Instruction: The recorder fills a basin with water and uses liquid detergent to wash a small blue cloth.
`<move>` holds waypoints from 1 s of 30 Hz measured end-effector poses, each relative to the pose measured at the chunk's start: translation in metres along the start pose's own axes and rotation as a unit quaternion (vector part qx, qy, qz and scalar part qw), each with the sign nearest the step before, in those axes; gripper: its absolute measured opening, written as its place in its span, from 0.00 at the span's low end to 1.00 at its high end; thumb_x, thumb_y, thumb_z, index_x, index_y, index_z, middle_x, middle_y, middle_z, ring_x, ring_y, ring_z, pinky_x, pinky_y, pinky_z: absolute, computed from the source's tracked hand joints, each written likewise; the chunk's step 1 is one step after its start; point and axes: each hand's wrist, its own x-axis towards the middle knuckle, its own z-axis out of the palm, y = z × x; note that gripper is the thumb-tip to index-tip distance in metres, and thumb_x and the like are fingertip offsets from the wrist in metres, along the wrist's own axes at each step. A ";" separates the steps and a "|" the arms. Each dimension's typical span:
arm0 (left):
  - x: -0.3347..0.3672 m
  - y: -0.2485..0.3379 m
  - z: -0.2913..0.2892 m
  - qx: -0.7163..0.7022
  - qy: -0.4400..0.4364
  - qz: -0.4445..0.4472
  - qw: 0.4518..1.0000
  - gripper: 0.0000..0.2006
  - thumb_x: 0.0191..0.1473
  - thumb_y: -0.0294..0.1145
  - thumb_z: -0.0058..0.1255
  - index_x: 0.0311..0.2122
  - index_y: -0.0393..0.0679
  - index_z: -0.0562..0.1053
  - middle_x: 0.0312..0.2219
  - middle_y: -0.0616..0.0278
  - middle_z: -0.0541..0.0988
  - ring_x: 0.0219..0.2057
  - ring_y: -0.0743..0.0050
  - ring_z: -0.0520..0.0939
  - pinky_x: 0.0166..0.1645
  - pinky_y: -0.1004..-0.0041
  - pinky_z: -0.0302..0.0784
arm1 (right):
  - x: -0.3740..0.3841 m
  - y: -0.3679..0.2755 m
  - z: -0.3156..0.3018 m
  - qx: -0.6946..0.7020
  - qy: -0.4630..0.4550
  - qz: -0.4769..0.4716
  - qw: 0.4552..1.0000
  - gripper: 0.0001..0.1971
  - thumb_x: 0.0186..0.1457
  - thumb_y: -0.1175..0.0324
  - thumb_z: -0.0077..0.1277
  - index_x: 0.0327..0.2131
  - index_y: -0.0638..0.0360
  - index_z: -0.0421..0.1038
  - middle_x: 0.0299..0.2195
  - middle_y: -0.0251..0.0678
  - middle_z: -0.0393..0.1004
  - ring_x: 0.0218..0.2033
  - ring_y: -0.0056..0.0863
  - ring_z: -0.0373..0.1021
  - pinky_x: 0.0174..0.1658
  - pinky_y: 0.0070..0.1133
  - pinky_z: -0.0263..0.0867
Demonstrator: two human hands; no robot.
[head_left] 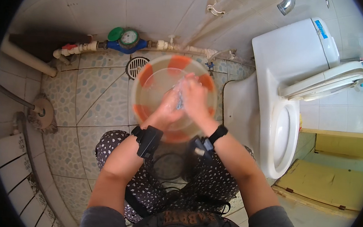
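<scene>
In front of me on the tiled floor stands a round orange and cream basin [143, 70] with water in it. Both my hands are over its middle, close together. My left hand [170, 107] is curled round a small wet bluish cloth [180, 101], of which only a bit shows between the hands. Pressed against the same cloth from the right is my right hand [193, 93], its fingers bent and a little blurred by motion. How much of the cloth lies inside the hands is hidden. Each wrist wears a black strapped device.
Right of the basin stands a white toilet [265, 111] with its lid raised. A floor drain [137, 67] is just left of the basin. Along the back wall runs a pipe with a blue water meter [127, 41]. A yellow wooden door [329, 185] is at right.
</scene>
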 end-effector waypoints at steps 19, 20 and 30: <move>0.012 -0.015 -0.004 -0.012 0.173 -0.075 0.982 0.11 0.58 0.37 0.31 0.39 0.45 0.65 0.32 0.62 0.72 0.33 0.72 0.75 0.37 0.71 0.73 | 0.022 0.015 -0.005 -0.116 -0.006 0.034 0.993 0.10 0.49 0.64 0.43 0.23 0.58 0.69 0.22 0.43 0.71 0.21 0.44 0.67 0.26 0.32 0.64; 0.014 -0.014 -0.005 0.048 0.166 -0.091 0.981 0.12 0.58 0.38 0.31 0.39 0.45 0.65 0.33 0.61 0.72 0.35 0.71 0.74 0.38 0.69 0.72 | 0.023 0.016 -0.006 -0.085 0.007 0.066 0.994 0.10 0.49 0.64 0.43 0.23 0.59 0.69 0.21 0.44 0.71 0.21 0.44 0.67 0.26 0.32 0.64; 0.010 -0.032 -0.022 -0.129 0.066 -0.005 0.989 0.16 0.57 0.41 0.33 0.46 0.46 0.63 0.39 0.61 0.71 0.39 0.70 0.73 0.46 0.72 0.68 | 0.020 0.005 -0.005 -0.034 -0.038 0.130 0.990 0.12 0.50 0.61 0.43 0.21 0.56 0.69 0.23 0.48 0.70 0.27 0.46 0.66 0.37 0.35 0.59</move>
